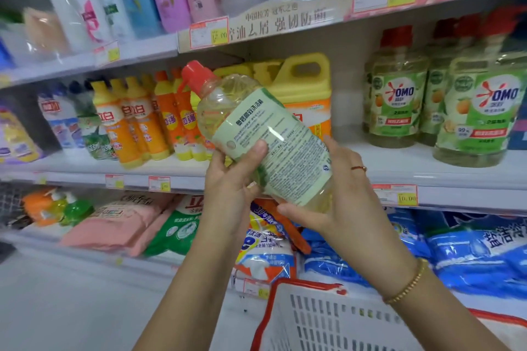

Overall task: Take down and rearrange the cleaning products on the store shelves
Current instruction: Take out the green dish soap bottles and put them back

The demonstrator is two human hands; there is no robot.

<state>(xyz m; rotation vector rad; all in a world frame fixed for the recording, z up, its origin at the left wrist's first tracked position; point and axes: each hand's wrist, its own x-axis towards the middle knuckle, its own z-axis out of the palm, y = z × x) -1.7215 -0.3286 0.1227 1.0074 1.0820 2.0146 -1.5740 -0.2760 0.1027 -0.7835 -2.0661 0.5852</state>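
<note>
While my left hand (228, 182) grips the bottle (251, 122) low on its near side, thumb pressed on the label (273, 136) and fingers curled beneath, my right hand (342, 196) cradles the base, thumb lying across the bottom edge and fingers reaching up the far side; both hands are closed round it. I see a ring (359, 168) on the right hand and a bracelet (410, 283) on that wrist. I have the bottle in the air in front of the middle shelf (385, 162), touching nothing but the hands; it is tilted, red cap (195, 77) up and to the left, back label toward me, pale yellow liquid inside. Behind it on that shelf stands a yellow jug (305, 79); to the left a row of orange bottles (137, 119); to the right, well apart, the OMO bottles (396, 94) with red caps. Below, blue bags (470, 245) lie on the lower shelf; nearest me, under my right forearm, is a white basket (313, 319) with a red rim.
</note>
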